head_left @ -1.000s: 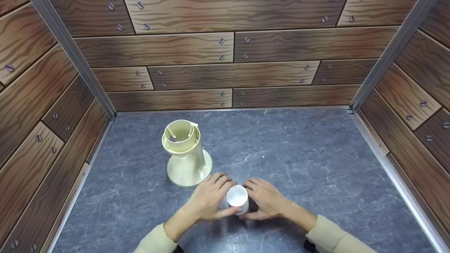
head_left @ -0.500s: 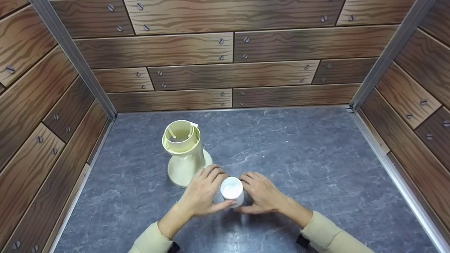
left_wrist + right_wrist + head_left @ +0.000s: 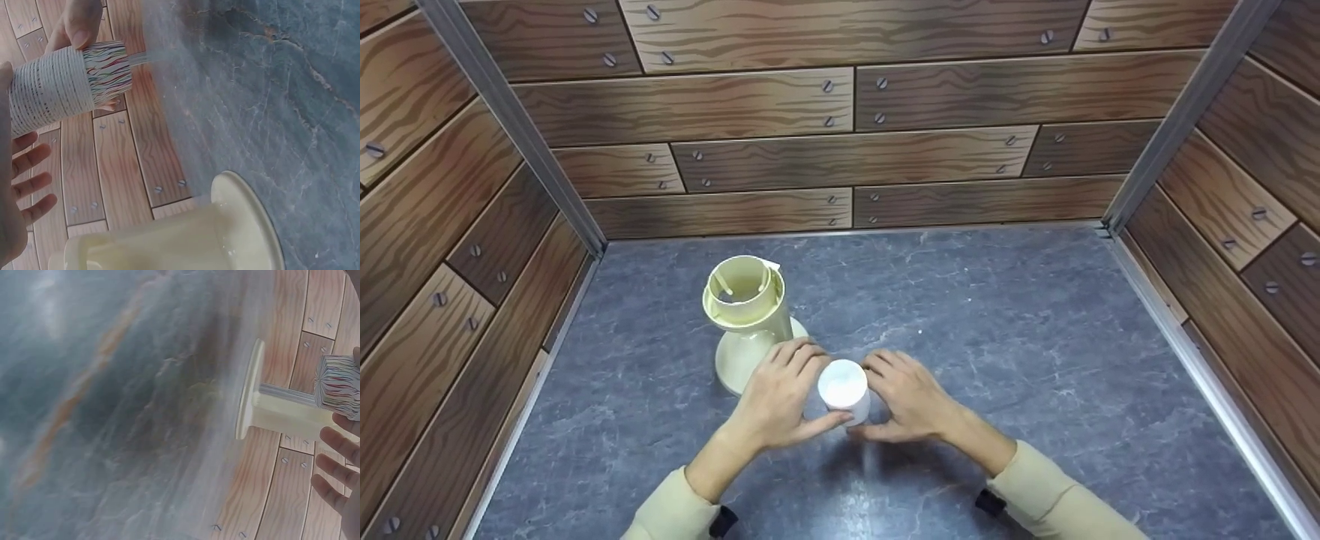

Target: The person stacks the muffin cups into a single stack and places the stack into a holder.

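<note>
A stack of white paper cups (image 3: 842, 384) stands upright between my two hands, its open mouth facing up. In the left wrist view the closely nested rims of the stack (image 3: 53, 87) and coloured streaks on the lowest cup show, with its bottom off the table. My left hand (image 3: 778, 397) holds the stack from the left, thumb across its front. From the right, my right hand (image 3: 909, 397) holds it too; its far fingers are partly hidden. Just left and behind is a cream plastic stand (image 3: 769, 334) with a round base and open ringed top.
The grey marbled table (image 3: 997, 337) stretches around the hands. Wood-patterned panels (image 3: 765, 161) wall the back and both sides, with metal strips (image 3: 1207, 367) along their edges.
Both hands have carried the cup stack away from me and slightly left, nearer to the cream stand, and it appears higher. The stand has stayed in place.
</note>
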A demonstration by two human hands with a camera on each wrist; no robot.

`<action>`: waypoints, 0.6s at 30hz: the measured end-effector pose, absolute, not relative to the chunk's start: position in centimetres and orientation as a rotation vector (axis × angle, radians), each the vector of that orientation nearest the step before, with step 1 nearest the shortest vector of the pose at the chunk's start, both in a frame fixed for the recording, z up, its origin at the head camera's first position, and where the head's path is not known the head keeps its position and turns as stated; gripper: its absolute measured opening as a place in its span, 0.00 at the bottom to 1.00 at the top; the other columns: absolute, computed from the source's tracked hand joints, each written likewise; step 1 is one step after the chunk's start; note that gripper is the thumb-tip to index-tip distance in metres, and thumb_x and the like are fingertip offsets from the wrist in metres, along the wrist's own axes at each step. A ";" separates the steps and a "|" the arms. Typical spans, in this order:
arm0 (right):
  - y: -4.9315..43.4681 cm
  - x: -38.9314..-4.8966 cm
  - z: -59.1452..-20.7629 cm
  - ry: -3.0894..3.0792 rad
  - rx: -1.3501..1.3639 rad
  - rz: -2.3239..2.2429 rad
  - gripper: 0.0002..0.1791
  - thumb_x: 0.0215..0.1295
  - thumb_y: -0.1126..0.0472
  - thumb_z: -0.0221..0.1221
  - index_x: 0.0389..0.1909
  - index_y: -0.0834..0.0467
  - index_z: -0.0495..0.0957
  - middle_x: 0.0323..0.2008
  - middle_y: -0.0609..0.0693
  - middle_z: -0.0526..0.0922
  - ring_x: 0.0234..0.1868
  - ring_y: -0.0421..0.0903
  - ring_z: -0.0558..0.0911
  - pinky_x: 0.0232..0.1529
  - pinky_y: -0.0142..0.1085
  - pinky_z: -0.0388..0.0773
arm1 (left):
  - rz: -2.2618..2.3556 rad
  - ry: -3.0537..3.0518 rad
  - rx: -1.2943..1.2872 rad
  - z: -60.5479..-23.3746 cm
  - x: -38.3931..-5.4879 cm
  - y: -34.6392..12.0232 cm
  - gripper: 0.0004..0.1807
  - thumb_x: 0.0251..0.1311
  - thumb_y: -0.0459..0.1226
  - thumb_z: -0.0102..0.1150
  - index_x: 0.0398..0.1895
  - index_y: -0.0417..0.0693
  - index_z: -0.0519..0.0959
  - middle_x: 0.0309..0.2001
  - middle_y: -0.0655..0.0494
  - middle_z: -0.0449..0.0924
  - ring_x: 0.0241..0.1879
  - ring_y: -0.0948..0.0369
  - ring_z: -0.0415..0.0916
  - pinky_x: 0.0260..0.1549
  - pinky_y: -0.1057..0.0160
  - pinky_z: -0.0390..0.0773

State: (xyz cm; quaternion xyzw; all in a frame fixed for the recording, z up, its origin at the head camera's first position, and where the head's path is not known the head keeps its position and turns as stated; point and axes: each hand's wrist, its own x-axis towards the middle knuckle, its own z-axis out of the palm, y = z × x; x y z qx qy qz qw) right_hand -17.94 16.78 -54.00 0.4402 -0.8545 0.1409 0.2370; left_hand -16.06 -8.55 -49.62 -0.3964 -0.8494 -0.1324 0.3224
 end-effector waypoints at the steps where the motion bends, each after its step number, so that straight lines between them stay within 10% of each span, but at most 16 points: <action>1: 16.6 -17.9 -53.8 -2.342 1.198 0.398 0.40 0.49 0.28 0.71 0.54 0.54 0.83 0.48 0.48 0.85 0.51 0.46 0.82 0.51 0.41 0.82 | -0.354 -2.227 -1.038 -49.5 -16.1 -8.5 0.37 0.51 0.68 0.71 0.50 0.49 0.81 0.48 0.56 0.84 0.55 0.54 0.80 0.59 0.54 0.80; 18: 14.1 -18.9 -51.5 -2.333 1.107 0.441 0.45 0.49 0.27 0.71 0.59 0.55 0.80 0.49 0.49 0.86 0.52 0.47 0.84 0.52 0.41 0.83 | -0.401 -2.134 -1.003 -47.6 -17.3 -9.9 0.37 0.59 0.70 0.61 0.48 0.46 0.82 0.46 0.51 0.85 0.55 0.50 0.81 0.59 0.50 0.80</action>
